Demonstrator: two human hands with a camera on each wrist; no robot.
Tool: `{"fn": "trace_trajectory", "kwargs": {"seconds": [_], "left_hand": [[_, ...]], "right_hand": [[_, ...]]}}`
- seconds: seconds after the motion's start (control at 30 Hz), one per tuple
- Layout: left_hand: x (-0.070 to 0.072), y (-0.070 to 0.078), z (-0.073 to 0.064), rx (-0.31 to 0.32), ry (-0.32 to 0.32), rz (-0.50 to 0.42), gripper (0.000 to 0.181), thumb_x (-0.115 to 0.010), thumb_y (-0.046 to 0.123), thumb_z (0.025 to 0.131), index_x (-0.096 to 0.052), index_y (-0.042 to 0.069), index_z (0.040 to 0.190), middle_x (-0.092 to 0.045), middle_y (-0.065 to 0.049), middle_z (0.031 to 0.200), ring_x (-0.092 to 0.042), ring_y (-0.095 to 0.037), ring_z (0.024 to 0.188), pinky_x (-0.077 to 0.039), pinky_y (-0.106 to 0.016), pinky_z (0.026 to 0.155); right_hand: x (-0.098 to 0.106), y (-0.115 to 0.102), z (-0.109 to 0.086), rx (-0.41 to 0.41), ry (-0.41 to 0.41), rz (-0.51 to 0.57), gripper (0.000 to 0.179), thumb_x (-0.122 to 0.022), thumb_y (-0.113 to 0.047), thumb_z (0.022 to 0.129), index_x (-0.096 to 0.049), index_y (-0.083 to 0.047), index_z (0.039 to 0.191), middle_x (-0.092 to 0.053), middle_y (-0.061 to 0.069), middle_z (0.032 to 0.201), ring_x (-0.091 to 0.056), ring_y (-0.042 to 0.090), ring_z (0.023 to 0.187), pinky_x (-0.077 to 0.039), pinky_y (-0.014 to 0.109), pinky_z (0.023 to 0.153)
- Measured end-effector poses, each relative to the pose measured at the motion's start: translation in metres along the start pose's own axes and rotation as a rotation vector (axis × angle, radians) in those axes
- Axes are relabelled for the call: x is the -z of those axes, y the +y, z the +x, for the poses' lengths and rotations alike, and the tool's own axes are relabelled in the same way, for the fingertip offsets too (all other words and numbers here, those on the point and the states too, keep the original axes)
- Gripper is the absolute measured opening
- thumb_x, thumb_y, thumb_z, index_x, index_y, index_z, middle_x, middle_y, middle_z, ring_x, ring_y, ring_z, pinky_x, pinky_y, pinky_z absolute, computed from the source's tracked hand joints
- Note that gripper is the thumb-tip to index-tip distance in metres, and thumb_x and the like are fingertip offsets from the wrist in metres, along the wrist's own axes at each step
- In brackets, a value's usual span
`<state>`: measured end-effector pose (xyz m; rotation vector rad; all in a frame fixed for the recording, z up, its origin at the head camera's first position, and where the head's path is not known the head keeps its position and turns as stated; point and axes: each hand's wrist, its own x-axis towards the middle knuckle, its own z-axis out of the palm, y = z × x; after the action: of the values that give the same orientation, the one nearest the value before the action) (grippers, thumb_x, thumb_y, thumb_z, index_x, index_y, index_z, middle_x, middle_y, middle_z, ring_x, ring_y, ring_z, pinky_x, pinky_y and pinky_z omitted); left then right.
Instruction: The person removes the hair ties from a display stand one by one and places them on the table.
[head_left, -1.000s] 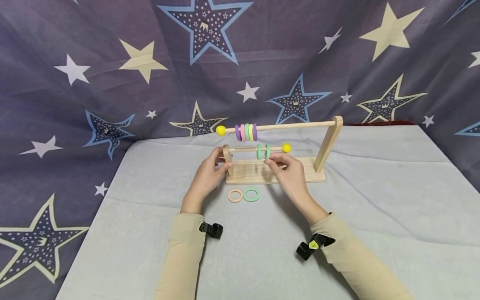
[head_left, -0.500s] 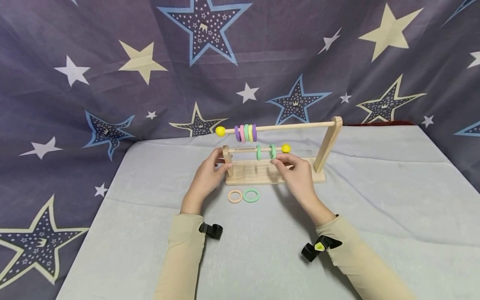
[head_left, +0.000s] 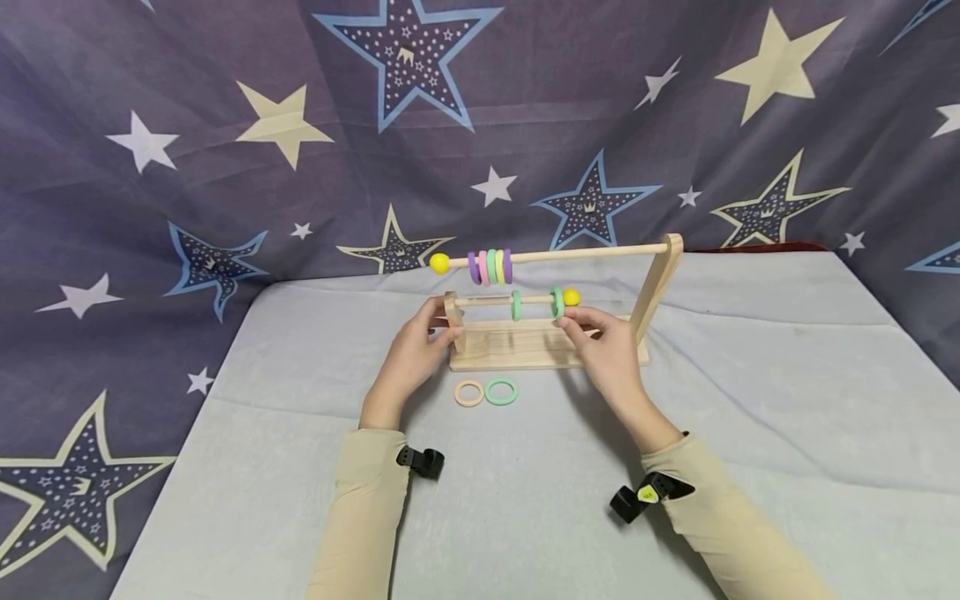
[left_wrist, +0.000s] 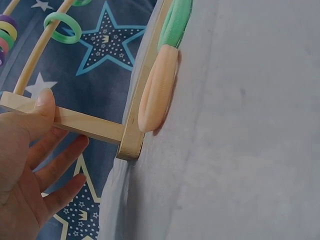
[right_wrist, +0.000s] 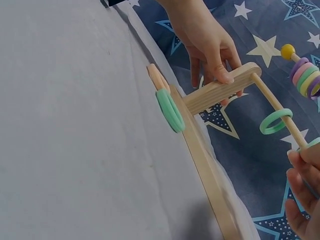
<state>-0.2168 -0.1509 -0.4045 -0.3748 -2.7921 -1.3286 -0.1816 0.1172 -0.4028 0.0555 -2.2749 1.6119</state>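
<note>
My left hand (head_left: 412,354) grips the short upright post (left_wrist: 92,123) of a wooden ring stand (head_left: 513,354), thumb on one side and fingers behind. With thumb and fingertips, my right hand (head_left: 611,358) pinches a green ring (head_left: 557,302) threaded on the lower rod (head_left: 480,302). That ring sits right beside the yellow ball (head_left: 572,297) at the rod's right end. Another green ring (head_left: 516,306) hangs mid-rod, also seen in the left wrist view. In the right wrist view the pinched ring is mostly cut off at the frame edge.
On the upper rod (head_left: 585,253) hang several purple, pink, green and yellow rings (head_left: 492,267), near its yellow ball (head_left: 439,263). A peach ring (left_wrist: 159,90) and a green ring (right_wrist: 170,111) lie on the cloth before the base. A tall post (head_left: 657,287) stands at right.
My right hand has slid the pinched green ring rightward along the lower rod, up to the yellow ball. The gap to the other green ring has widened. My left hand stays on the post.
</note>
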Motion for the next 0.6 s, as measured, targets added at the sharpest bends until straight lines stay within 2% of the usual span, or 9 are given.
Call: {"fn": "trace_trajectory", "kwargs": {"seconds": [0.27,0.6], "left_hand": [[-0.001,0.0,0.0,0.0,0.0,0.003,0.05,-0.063,0.023,0.098,-0.046,0.014,0.144,-0.063,-0.008,0.125,-0.058,-0.026,0.117,-0.041,-0.043,0.104],[-0.001,0.0,0.0,0.001,-0.001,0.004,0.05,-0.063,0.023,0.098,-0.045,0.014,0.144,-0.063,-0.009,0.125,-0.058,-0.026,0.118,-0.041,-0.044,0.104]], "right_hand": [[0.005,-0.001,0.002,0.015,0.022,-0.021,0.015,-0.076,-0.013,0.089,-0.078,-0.002,0.098,-0.075,0.011,0.093,-0.062,0.009,0.073,-0.046,0.017,0.06],[0.013,-0.003,0.003,0.009,-0.007,-0.062,0.017,-0.076,-0.015,0.089,-0.077,-0.002,0.099,-0.074,0.012,0.092,-0.062,0.01,0.075,-0.044,0.016,0.059]]}}
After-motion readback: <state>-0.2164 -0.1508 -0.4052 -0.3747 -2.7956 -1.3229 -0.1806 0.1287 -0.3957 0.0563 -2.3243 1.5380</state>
